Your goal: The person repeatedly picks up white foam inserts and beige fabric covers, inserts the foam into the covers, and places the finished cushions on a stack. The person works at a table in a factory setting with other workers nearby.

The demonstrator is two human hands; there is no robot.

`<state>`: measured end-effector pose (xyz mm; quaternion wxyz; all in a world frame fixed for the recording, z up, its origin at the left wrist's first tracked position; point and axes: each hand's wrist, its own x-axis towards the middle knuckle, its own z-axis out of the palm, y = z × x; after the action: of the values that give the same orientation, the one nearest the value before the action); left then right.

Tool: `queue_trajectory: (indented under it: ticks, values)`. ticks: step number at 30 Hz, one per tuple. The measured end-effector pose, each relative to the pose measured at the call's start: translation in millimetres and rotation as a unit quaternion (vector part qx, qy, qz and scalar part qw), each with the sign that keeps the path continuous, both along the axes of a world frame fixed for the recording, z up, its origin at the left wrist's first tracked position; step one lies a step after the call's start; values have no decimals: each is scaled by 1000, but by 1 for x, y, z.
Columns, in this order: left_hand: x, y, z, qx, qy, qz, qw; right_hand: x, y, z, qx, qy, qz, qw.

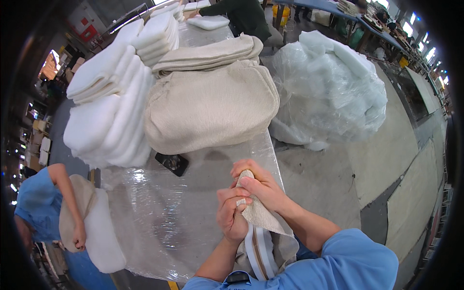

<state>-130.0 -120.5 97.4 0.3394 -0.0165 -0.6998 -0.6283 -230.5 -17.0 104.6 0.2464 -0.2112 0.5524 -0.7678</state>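
While both hands close around the beige cover [261, 216], the held piece stands upright between the person's body and the worktop [208, 186]. The right hand [260, 180] grips the narrow upper end, its thumb pressed on the cloth; the left hand [233, 212], white tape [240, 202] on one finger, clasps the same end just below and to the left. Beneath both hands the cover gapes, exposing white layers [267, 247] with a brown strip between them. Judged from this, work on the piece is partway: its upper end is enclosed, its lower part remains open. Beyond the hands lies a black phone [172, 164], and past it a beige stack [212, 106]; whether those pieces are finished cannot be told. Farther left of it rise white pads [106, 113], apparently uncovered. Well left of the left hand, a co-worker's arm [70, 200] reaches over another white pad [104, 232] and beige cloth.
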Motion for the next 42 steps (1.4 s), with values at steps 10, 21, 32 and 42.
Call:
queue_trajectory:
  ticks: [10, 21, 32, 42]
  values:
    - [24, -16, -29, 446, -263, 6, 856, 12, 10, 28, -81, 63, -41, 994]
    - [36, -21, 0, 258, -199, -198, 925, 78, 18, 163, -336, 169, -164, 912]
    - [35, 63, 101, 119, -20, -241, 963, 53, 78, 109, -200, 145, -75, 966]
    - [59, 92, 140, 73, -24, -179, 981, 87, 108, 191, -70, -100, 27, 992]
